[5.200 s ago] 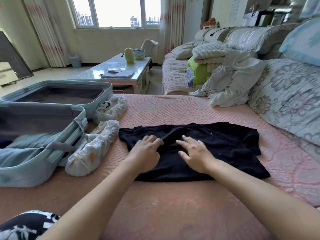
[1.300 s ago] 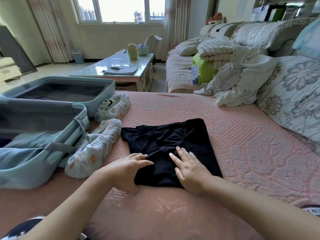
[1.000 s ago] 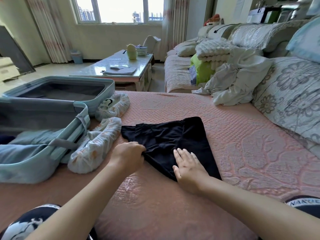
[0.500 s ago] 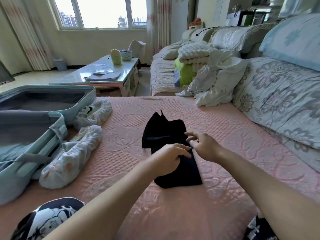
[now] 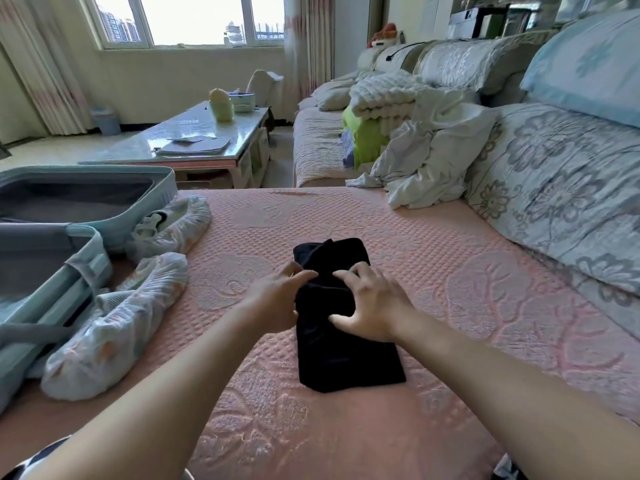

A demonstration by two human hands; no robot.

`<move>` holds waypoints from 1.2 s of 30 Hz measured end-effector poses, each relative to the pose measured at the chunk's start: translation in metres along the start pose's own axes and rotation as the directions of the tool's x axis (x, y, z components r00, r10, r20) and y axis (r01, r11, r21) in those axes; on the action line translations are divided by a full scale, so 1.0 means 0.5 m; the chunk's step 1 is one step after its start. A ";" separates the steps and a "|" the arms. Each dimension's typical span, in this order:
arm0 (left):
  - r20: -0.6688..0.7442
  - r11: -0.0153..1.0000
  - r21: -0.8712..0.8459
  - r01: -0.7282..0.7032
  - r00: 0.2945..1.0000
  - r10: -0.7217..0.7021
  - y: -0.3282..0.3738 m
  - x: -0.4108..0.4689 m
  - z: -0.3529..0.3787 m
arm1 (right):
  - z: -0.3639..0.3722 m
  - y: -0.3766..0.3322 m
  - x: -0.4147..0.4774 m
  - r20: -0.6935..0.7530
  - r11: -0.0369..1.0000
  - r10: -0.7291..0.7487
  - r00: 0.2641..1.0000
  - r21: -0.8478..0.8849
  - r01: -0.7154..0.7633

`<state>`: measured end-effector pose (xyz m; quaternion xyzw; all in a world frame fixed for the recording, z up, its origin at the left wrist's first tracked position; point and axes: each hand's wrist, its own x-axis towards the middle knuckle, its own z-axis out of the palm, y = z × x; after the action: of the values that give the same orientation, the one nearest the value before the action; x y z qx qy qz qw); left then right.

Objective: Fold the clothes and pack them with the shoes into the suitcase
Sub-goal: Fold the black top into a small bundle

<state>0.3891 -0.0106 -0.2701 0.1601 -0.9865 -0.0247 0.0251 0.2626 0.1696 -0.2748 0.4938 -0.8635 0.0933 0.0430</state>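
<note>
Pale blue plastic formed the open suitcase (image 5: 86,188), which was laid at the far left on the pink quilted cover (image 5: 467,271). Folded blue cloth could be seen in its nearer half. Just to its right two shoes were set, each wrapped in a thin white bag: the nearer shoe (image 5: 114,327) was leaned against the suitcase, the farther shoe (image 5: 173,226) was laid behind it. Near the middle, the left hand (image 5: 277,299) was curled on the left edge of the black garment (image 5: 343,351), which was folded into a narrow strip flat on the cover. The right hand (image 5: 374,306) was bent over its middle, with a ridge of cloth gripped between thumb and fingers. Farther right, crumpled white clothes (image 5: 426,168) were heaped against the floral cushion (image 5: 554,188).
</note>
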 end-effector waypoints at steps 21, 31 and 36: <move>0.098 0.994 -0.113 -0.011 0.995 0.022 0.018 0.108 0.040 | -0.012 0.093 0.036 -0.025 0.838 0.540 0.841 0.107 -0.535; -0.177 0.991 -0.133 -0.007 0.984 -0.017 0.000 0.182 0.034 | 0.028 0.126 0.132 0.194 0.960 0.191 0.962 0.166 -0.224; -0.018 0.983 -0.162 0.088 0.996 -0.092 -0.027 0.227 0.047 | 0.039 0.158 0.179 0.119 0.966 0.250 0.961 0.037 -0.256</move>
<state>0.2843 -0.0584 -0.2897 0.2022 -0.9726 -0.1032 0.0491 0.1495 0.1293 -0.2882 0.3849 -0.9178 0.0920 -0.0311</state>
